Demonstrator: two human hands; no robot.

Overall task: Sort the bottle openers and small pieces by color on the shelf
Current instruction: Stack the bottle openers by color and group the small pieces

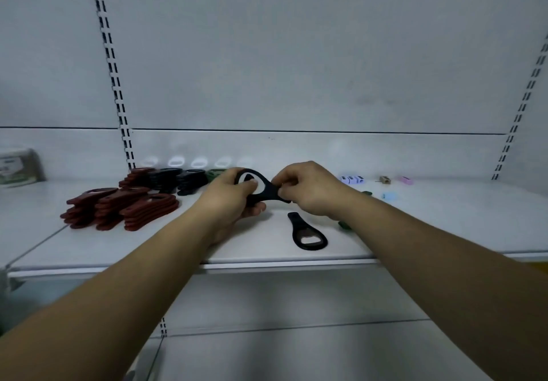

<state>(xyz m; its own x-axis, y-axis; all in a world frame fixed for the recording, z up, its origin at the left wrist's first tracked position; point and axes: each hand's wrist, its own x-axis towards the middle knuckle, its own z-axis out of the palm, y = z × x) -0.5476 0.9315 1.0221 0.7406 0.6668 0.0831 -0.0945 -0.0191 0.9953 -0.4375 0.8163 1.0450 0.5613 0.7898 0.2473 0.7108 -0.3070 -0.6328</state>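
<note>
Both hands hold one black bottle opener (267,186) above the white shelf (415,226). My left hand (234,195) grips its ring end, and my right hand (308,188) pinches its narrow handle end. A second black opener (308,234) lies flat on the shelf below my right hand. Red openers (118,207) are stacked at the left, black openers (178,179) are stacked behind them, and green openers (215,174) show just behind my left hand. A green piece (344,225) peeks out under my right wrist.
Small pieces lie at the back right: a lilac-and-white one (351,179), a tan one (385,179), a pink one (405,180), a light blue one (389,195) and a dark green one (367,193). A packet (17,167) stands at the far left. The shelf's front edge (267,263) runs beneath my forearms.
</note>
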